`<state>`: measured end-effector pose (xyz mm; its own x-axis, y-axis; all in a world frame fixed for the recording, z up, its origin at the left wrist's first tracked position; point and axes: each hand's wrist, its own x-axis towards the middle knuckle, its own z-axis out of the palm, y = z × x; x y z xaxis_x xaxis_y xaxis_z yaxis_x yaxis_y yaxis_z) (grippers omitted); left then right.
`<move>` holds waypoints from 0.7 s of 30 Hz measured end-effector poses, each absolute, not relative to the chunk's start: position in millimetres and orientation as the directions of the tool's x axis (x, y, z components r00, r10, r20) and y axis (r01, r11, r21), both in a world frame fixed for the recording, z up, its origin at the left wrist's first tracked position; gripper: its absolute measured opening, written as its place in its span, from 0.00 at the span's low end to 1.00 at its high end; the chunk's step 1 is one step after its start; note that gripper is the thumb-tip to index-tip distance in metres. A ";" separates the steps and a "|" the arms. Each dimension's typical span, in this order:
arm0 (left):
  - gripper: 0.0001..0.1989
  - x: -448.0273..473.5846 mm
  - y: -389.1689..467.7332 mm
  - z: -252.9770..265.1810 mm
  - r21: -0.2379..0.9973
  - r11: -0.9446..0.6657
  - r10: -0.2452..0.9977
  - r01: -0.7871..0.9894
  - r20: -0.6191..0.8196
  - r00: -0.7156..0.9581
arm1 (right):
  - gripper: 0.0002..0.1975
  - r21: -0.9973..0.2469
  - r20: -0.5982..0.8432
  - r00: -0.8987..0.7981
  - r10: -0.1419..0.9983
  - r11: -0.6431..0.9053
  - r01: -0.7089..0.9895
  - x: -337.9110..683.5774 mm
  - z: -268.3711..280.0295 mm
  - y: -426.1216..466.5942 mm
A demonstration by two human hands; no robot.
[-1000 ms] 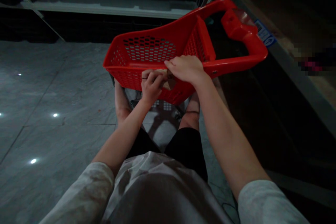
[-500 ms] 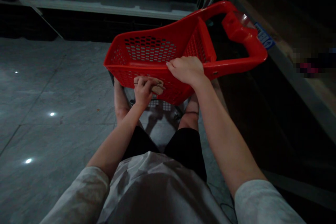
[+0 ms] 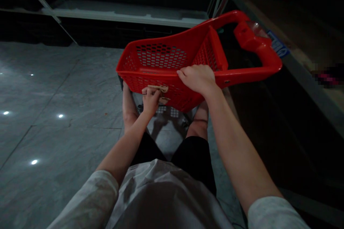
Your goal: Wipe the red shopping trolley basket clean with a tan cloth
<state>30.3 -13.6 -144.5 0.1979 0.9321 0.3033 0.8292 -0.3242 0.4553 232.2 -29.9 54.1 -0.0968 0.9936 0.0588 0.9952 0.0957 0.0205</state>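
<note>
A red plastic shopping cart (image 3: 178,93) with perforated walls stands before me, its side turned toward my body and its looped handle at the right. My right hand (image 3: 197,77) is closed over the near top rim, thumb pointing left. Against the outer face of the near wall, my left hand (image 3: 151,101) pinches a crumpled tan cloth (image 3: 162,88). Some of the cloth sticks out above and to the right of the fingers. The cart's basket shows no goods in the visible part.
Behind the cart runs a low white shelf (image 3: 120,16) with metal uprights. A ledge bearing a blue label (image 3: 278,44) lies to the right, with a pixelated pink and dark patch beyond. Grey floor tiles (image 3: 67,93) spread out left, and my legs straddle the cart's lower frame.
The view has shifted, so everything sits slightly lower and further right. My left hand and the cloth have moved a little on the wall, and the cloth's folds differ. The right hand keeps its hold.
</note>
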 end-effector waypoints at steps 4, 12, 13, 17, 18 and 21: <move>0.11 13.5 -20.6 -163.2 0.485 -0.319 0.935 0.814 0.301 0.187 | 0.25 0.050 0.020 -0.125 0.992 0.124 0.991 231.8 57.5 -31.0; 0.14 -2.2 11.3 -99.9 0.551 -0.407 0.730 0.729 0.675 -0.103 | 0.26 0.083 0.057 -0.123 0.991 0.118 0.990 232.4 54.4 -31.9; 0.14 -2.2 15.7 -92.2 0.554 -0.407 0.700 0.726 0.700 -0.142 | 0.26 0.090 0.068 -0.123 0.990 0.117 0.989 232.3 53.3 -32.5; 0.14 -2.3 13.0 -83.8 0.546 -0.402 0.720 0.735 0.685 -0.115 | 0.26 0.132 0.149 -0.141 0.979 0.122 0.984 232.1 45.0 -35.9; 0.15 -2.7 7.9 -86.2 0.539 -0.410 0.750 0.736 0.658 -0.064 | 0.25 0.143 0.181 -0.160 0.970 0.135 0.980 232.3 41.6 -36.9; 0.14 -5.0 -7.7 -92.3 0.531 -0.463 0.812 0.710 0.574 0.100 | 0.25 0.169 0.266 -0.254 0.930 0.214 0.962 233.5 28.5 -40.3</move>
<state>-5.0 -7.7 -92.3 0.0999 0.8124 0.5744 0.7098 -0.4628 0.5311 233.5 -40.3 28.5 -0.2536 0.9300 0.2660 0.9621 0.2140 0.1689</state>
